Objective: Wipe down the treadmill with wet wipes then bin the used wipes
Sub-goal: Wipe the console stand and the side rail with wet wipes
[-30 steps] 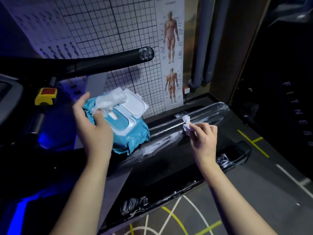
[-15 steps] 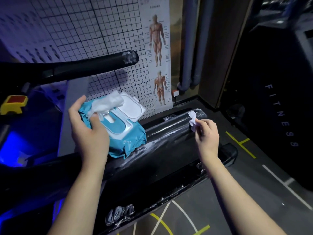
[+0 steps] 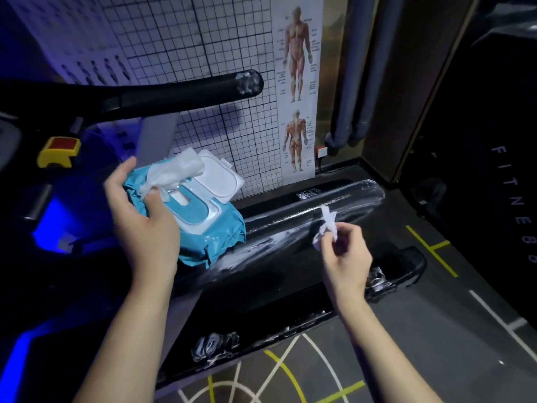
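A blue wet-wipe pack (image 3: 216, 237) with its white lid flipped open is held up in my left hand (image 3: 142, 216), over the black treadmill (image 3: 290, 257). A fresh wipe (image 3: 174, 170) sticks out of the pack's opening by my left thumb. My right hand (image 3: 344, 251) pinches a small crumpled white wipe (image 3: 327, 225) above the treadmill's side rail, which shows wet streaks. The black handrail (image 3: 174, 88) runs across above the pack.
A yellow and red stop button (image 3: 59, 151) sits on the console at left. A gridded wall with an anatomy poster (image 3: 297, 91) stands behind. Grey pipes (image 3: 360, 68) and dark panels are at right. The floor (image 3: 436, 330) has yellow and white lines.
My right hand with the crumpled wipe has lifted off the rail and drawn slightly back. The left hand keeps holding the pack with the wipe sticking out.
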Available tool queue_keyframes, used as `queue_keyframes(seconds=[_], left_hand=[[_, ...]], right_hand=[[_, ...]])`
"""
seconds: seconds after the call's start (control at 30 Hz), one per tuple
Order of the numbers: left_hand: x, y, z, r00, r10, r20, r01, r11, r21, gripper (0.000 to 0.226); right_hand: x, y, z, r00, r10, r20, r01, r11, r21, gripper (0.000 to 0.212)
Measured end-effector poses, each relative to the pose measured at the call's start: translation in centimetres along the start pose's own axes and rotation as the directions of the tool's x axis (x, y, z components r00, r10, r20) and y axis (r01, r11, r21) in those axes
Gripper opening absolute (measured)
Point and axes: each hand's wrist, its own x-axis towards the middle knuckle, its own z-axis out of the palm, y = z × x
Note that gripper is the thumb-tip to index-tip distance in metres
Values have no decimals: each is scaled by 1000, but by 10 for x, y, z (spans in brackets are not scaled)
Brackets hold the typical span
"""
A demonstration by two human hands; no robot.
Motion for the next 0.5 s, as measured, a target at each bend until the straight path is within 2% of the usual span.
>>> queue_keyframes(seconds=[0.07, 0.13, 0.2, 0.27, 0.37, 0.5], left_hand=[[8, -3, -23, 1000, 0, -29, 0, 1000, 12, 54], [19, -6, -48, 998, 29, -51, -27, 999, 45, 53], [34, -11, -78, 996, 43, -74, -36, 995, 89, 53], [52, -18, -109, 995, 48, -91, -36, 992, 123, 53], [72, -25, -151, 995, 47, -91, -29, 981, 192, 52], [89, -33, -180, 996, 33, -77, -15, 974, 224, 52]], right_hand=[[-34, -10, 24, 990, -50, 131, 47, 999, 27, 16], [-68, -21, 47, 955, -161, 249, 168, 986, -7, 21], [-100, -33, 68, 898, -285, 335, 312, 950, -26, 32], [-132, -44, 88, 826, -390, 406, 405, 913, 55, 42], [-176, -62, 116, 784, -447, 430, 391, 895, 217, 37], [-228, -83, 146, 775, -459, 435, 378, 888, 264, 29]])
